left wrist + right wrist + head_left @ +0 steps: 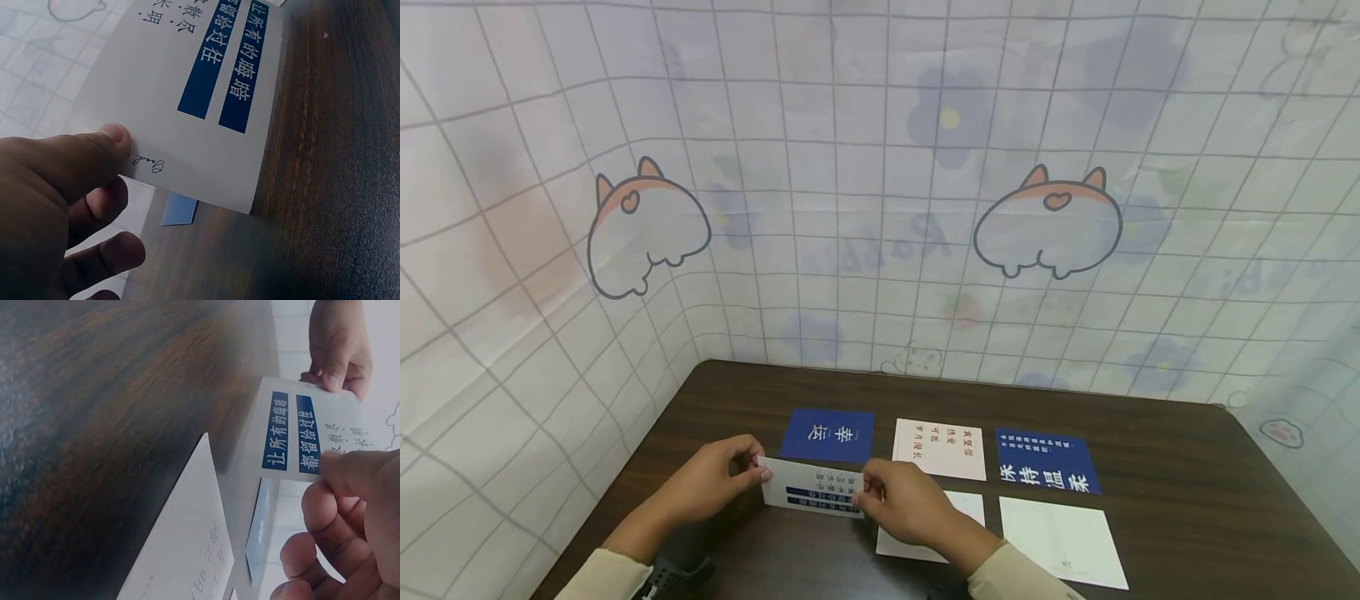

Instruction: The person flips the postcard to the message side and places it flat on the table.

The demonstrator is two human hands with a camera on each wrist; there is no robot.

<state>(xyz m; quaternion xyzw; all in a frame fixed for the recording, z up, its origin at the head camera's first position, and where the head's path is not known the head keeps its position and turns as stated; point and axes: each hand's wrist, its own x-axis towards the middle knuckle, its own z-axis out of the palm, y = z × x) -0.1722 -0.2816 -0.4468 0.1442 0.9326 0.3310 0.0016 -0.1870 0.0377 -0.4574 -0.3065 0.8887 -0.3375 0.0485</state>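
Note:
A white card with dark blue bands and printed characters is held tilted up between my two hands. My left hand pinches its left end between thumb and forefinger; the left wrist view shows the thumb on the printed face of the card. At the opposite end, my right hand pinches the edge with thumb and forefinger, as the right wrist view of that hand also shows. Behind the held card lies a blue card with white characters. A white card lies partly hidden beneath my right forearm.
On the dark wooden table, a pale card with red characters and a blue card with white characters lie in the back row. A mostly blank white card lies at the front right. A grid-patterned curtain surrounds the table.

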